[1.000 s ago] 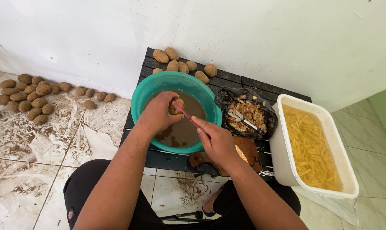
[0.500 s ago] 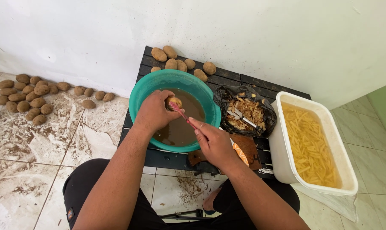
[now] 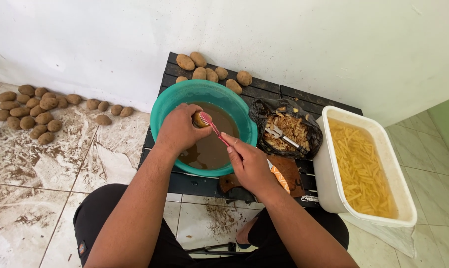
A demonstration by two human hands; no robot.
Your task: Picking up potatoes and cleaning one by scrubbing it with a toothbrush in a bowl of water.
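Note:
My left hand [image 3: 177, 130] holds a small brown potato [image 3: 200, 120] over a teal basin [image 3: 165, 101] filled with muddy brown water. My right hand [image 3: 249, 164] grips a pink brush [image 3: 212, 126] by its handle, and the brush head rests against the potato. Both hands hover above the basin, which sits on a low black slatted table [image 3: 294, 97].
Several potatoes [image 3: 212, 72] lie at the table's back, and many more potatoes [image 3: 31, 106] sit on the dirty tiled floor at left. A black bag of peelings [image 3: 289, 129] holds a peeler. A white tub [image 3: 328, 164] of cut potato strips in water stands at right.
Both hands stay over the basin; the brush has shifted slightly along the potato, which has turned a little in my left hand.

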